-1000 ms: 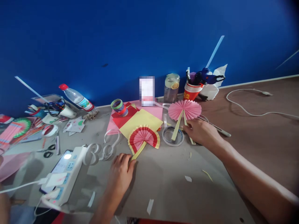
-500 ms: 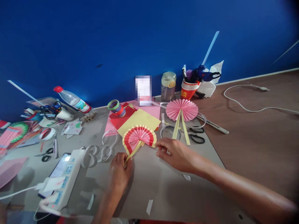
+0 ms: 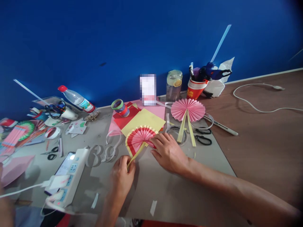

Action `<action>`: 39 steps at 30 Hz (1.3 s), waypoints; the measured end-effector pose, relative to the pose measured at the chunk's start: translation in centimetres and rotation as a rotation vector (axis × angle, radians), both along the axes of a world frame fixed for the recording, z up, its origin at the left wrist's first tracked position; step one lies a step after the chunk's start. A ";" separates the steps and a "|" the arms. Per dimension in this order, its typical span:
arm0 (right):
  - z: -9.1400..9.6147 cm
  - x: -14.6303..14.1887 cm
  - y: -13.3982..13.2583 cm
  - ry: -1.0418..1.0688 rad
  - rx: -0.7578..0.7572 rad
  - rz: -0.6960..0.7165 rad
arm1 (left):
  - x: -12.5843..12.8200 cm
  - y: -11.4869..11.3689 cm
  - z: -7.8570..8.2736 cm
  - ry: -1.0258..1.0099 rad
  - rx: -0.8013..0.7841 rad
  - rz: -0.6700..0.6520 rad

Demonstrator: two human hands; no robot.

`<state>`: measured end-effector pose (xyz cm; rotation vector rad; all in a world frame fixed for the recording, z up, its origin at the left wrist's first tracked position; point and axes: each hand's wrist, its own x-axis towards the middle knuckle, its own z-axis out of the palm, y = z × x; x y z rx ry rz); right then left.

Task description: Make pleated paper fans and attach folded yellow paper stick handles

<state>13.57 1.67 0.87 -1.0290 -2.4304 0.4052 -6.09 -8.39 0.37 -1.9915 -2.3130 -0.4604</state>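
Observation:
A pleated paper fan (image 3: 140, 138) in pink, red and yellow lies spread in a half circle at the middle of the table. My left hand (image 3: 124, 171) is closed on the end of its yellow paper handle strip, left of and below the fan. My right hand (image 3: 169, 151) lies over the fan's right side with the fingertips on the pleats; its thumb stands apart from the fingers, and part of the fan is hidden beneath. Behind and to the right lies a round pink pleated fan (image 3: 188, 110) with two yellow handle strips (image 3: 181, 127).
Yellow paper (image 3: 144, 121) and a tape roll (image 3: 120, 108) lie behind the fan. Black-handled scissors (image 3: 203, 138) are to the right, near a cup of tools (image 3: 196, 90). A power strip (image 3: 74, 175), a phone (image 3: 65, 164) and a bottle (image 3: 78, 100) are on the left.
My right hand has moved left from beside the fan onto its right side. My left hand still grips the handle strip. The whole view has shifted slightly.

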 end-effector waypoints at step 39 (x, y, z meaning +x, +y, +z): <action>0.0 -1.5 -1.1 0.415 -0.877 0.105 | 1.3 -1.6 -0.4 0.155 0.040 -0.114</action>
